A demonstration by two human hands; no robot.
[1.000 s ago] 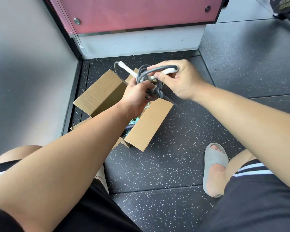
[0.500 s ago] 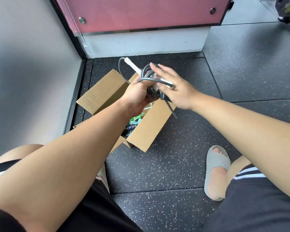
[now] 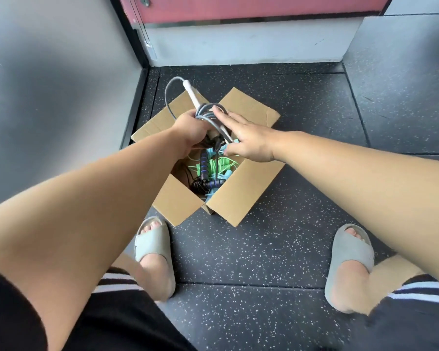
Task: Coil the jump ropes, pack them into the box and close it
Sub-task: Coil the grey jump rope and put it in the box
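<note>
With the box [image 3: 241, 196] directly below its grip, the left hand [image 3: 190, 133] is clutching the grey rope [image 3: 205, 110]; the right hand [image 3: 249, 141] is touching it, fingers flat.

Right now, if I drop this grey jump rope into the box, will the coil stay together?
Probably loosens: the grey jump rope has a loop springing out beyond its white handle. Likely light, since the left hand alone grips the bundle.

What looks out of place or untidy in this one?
The grey rope gripped by the left hand is loosely bundled: one white handle sticks out above it, trailing a slack loop. The box looks undamaged, other ropes inside; nothing spilled.
</note>
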